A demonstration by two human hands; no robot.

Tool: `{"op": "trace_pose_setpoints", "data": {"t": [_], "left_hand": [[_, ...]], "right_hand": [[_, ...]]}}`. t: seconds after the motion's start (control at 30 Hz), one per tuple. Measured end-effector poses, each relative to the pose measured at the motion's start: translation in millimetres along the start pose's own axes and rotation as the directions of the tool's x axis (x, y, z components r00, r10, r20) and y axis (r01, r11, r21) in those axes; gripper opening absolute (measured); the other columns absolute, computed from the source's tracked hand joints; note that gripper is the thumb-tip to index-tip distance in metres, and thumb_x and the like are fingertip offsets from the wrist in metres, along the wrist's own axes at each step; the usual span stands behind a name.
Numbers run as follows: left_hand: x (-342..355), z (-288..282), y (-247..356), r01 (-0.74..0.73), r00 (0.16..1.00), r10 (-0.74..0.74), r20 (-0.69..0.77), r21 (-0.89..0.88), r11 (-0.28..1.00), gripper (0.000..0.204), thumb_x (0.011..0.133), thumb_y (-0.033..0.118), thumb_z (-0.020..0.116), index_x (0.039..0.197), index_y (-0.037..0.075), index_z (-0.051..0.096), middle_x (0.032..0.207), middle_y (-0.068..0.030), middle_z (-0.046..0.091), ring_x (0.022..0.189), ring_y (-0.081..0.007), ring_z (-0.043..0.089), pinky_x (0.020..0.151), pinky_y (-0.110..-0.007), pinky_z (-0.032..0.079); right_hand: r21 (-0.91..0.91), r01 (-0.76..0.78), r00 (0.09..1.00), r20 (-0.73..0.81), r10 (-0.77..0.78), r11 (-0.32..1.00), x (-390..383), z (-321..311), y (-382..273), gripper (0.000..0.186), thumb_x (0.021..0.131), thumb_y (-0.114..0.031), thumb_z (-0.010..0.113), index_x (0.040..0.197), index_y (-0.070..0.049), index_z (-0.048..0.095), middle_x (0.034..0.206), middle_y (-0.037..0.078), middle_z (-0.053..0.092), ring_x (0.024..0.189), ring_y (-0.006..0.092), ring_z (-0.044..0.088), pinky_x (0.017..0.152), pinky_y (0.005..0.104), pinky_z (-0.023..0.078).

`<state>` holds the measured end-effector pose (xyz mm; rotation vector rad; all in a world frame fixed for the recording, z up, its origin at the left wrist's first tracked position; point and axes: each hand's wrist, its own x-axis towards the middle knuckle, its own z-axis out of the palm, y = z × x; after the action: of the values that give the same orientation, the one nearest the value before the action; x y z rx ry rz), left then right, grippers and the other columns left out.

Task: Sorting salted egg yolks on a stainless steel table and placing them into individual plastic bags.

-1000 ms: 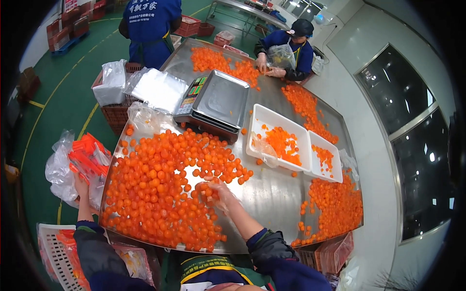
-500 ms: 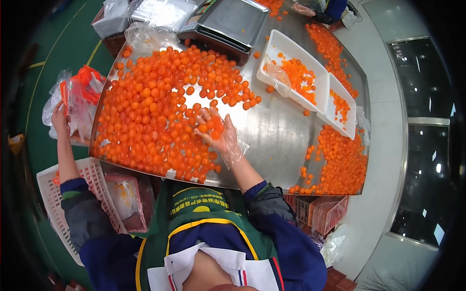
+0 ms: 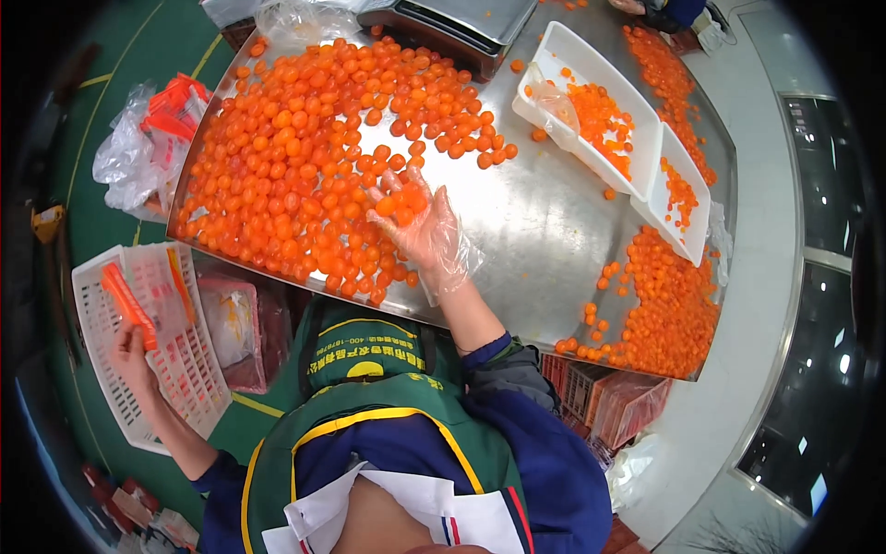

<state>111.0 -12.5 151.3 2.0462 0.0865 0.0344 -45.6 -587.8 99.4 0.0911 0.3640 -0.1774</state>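
A big heap of small orange balls covers the left half of a steel table. My right hand, in a clear plastic glove, lies palm up at the heap's near edge and cups a few of the balls. My left hand is down at my left side, off the table. It grips a flat orange packet over a white slotted basket that has a clear bag lying in it.
Two white trays with orange balls sit at the table's far right, and another orange heap lies near the right edge. A scale stands at the back. A plastic bag of orange packets hangs left of the table.
My left hand came down from the plastic bag to the white basket with an orange packet. My right hand gathered balls and turned palm up. My view tilted down.
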Motion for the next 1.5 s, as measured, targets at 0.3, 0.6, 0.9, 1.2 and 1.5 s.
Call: {"op": "trace_pose_setpoints", "data": {"t": [0.3,0.6,0.9,1.2,1.5], "left_hand": [[-124,97,-4,0.611,0.695,-0.415,0.586,-0.179,0.771,0.014,0.09,-0.002,0.058,0.099,0.0,0.068,0.086,-0.004,0.068,0.077,-0.0098,0.064,0.068,-0.025,0.052],[-145,145,15,0.335,0.86,-0.217,0.461,-0.19,0.923,0.06,0.074,-0.019,0.048,0.131,-0.001,0.057,0.104,-0.0016,0.063,0.087,-0.008,0.06,0.076,-0.023,0.05],[-163,219,128,0.039,0.841,-0.118,0.529,0.157,0.987,0.043,0.073,0.013,0.081,0.111,-0.002,0.065,0.11,-0.0157,0.068,0.065,-0.0229,0.07,0.062,-0.035,0.056],[-174,245,114,-0.223,0.85,0.112,0.514,0.159,0.962,0.053,0.063,0.004,0.078,0.113,-0.002,0.062,0.111,-0.0178,0.065,0.106,-0.0381,0.063,0.087,-0.041,0.052],[-173,235,98,-0.027,0.885,-0.022,0.466,0.098,0.995,0.073,0.065,-0.007,0.067,0.135,-0.004,0.048,0.136,-0.0189,0.054,0.12,-0.0361,0.057,0.095,-0.038,0.05]], "right_hand": [[-0.054,0.015,1.0,0.028,-0.013,0.998,-13,-20,12,0.049,0.106,-0.039,0.036,0.15,-0.018,0.034,0.158,0.011,0.032,0.144,0.0395,0.03,0.112,0.06,0.03],[-0.038,-0.086,0.991,0.101,0.089,0.996,-26,-22,26,0.055,0.107,-0.046,0.029,0.151,-0.014,0.031,0.16,0.013,0.026,0.145,0.0388,0.028,0.111,0.0617,0.03],[-0.177,-0.291,0.956,-0.032,0.29,0.94,-61,14,68,0.06,0.104,-0.053,0.032,0.148,-0.012,0.034,0.151,0.019,0.036,0.131,0.0482,0.044,0.093,0.0637,0.051],[-0.599,-0.436,0.862,-0.065,0.502,0.672,-88,49,112,0.053,0.107,-0.041,0.035,0.138,0.001,0.048,0.135,0.018,0.053,0.117,0.0298,0.058,0.094,0.0469,0.052],[-0.897,-0.234,0.944,-0.118,0.307,0.374,-85,63,94,0.041,0.1,-0.029,0.059,0.128,0.0,0.058,0.129,0.01,0.06,0.116,0.0193,0.057,0.095,0.0354,0.047]]}}
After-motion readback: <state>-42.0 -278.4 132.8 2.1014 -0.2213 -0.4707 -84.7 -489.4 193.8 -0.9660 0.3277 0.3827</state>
